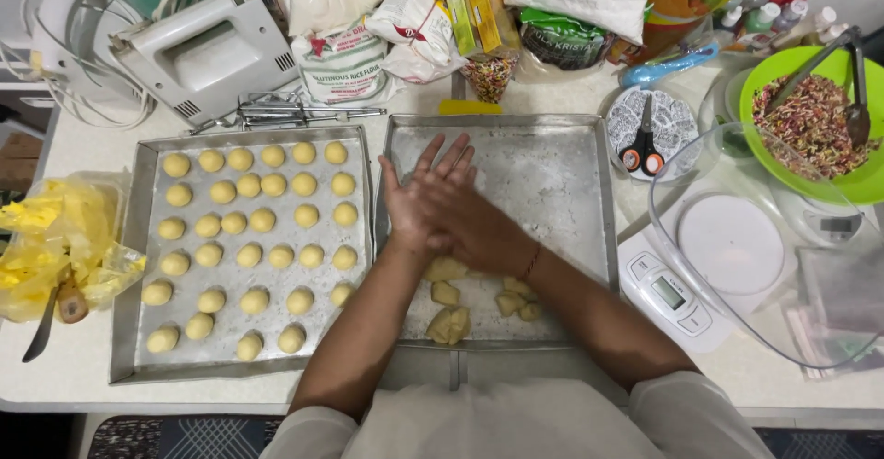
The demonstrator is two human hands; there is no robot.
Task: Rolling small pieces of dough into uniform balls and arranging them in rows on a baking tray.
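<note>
My left hand [412, 197] lies palm up with its fingers stretched out over the right metal tray [552, 192]. My right hand [479, 233] presses flat across that palm. Whatever sits between the two palms is hidden. Just below my wrists, several rough pieces of pale dough [448, 324] lie at the near end of this tray. The left metal tray [129, 266] holds several rows of round dough balls [262, 220].
A white hand mixer [207, 54] and bags of flour [345, 58] stand at the back. To the right are scissors [643, 151] on a small plate, a green bowl of coloured sprinkles [810, 127], a kitchen scale [700, 266] and a clear bowl [783, 330]. A yellow plastic bag [55, 238] lies far left.
</note>
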